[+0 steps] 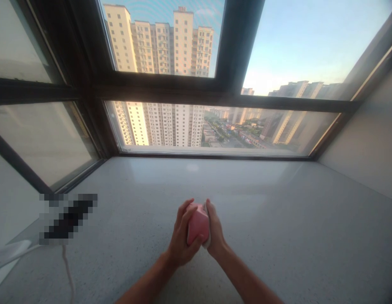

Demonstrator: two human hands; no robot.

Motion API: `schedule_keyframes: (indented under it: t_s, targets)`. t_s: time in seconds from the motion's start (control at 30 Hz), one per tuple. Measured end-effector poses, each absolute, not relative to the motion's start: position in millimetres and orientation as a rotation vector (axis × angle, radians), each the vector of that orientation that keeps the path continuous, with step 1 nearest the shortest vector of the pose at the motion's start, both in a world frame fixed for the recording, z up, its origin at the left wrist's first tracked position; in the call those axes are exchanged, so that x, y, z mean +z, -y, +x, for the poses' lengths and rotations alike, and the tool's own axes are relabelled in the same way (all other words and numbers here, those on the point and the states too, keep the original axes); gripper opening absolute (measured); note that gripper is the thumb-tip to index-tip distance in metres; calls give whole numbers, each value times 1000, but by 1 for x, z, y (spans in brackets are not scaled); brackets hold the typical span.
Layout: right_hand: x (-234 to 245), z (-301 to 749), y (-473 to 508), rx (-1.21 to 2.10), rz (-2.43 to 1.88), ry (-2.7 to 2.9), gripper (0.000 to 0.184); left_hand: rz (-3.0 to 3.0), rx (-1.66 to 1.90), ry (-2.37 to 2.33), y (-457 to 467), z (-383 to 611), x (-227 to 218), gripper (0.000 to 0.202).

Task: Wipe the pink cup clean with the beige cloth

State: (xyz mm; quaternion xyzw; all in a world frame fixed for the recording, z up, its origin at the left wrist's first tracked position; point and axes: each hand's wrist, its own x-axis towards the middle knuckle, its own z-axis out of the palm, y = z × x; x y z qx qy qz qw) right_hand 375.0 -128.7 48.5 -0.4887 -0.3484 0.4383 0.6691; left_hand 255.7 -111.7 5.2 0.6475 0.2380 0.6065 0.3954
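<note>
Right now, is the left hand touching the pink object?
Touching. The head view shows the left hand wrapped over the pink object, with no gap between them.

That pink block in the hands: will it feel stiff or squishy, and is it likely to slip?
The pink block is probably fairly stiff, since its edges look straight where it is gripped. Its smooth sheen suggests it may be somewhat slippery. Its narrow, rounded shape might tip if stood on end.

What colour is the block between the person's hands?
The block is pink, pale along its right edge; head view.
</note>
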Motion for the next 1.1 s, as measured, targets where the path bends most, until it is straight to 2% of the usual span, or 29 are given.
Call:
schedule_keyframes:
  t_s: [0.17,0.37,0.47,0.6,0.83,0.9,0.97,1.03,1.1]
  targets:
    - [43,374,130,990,-1155,1031,66,1188,1320,-629,112,259,6,61]
    - [46,375,128,1088,-1073,717,58,1738,1575,-505,108,251,1,68]
    - [37,373,132,986,-1096,961,59,1365,1428,-504,110,256,8,62]
    - [30,376,134,893,-1092,1215,63,1026,1207,-508,113,261,15,69]
    - [44,376,125,1227,-978,629,56,1820,1437,-440,103,245,4,97]
    - [41,375,126,1170,-996,665,56,1754,1431,-455,102,247,4,81]
    - [36,376,127,1043,-1046,890,59,1421,1322,-497,104,252,5,64]
    - [34,377,129,946,-1070,1131,63,1138,1218,-515,107,256,6,61]
    - [36,379,131,927,-1092,1171,64,1145,1280,-555,110,257,6,60]
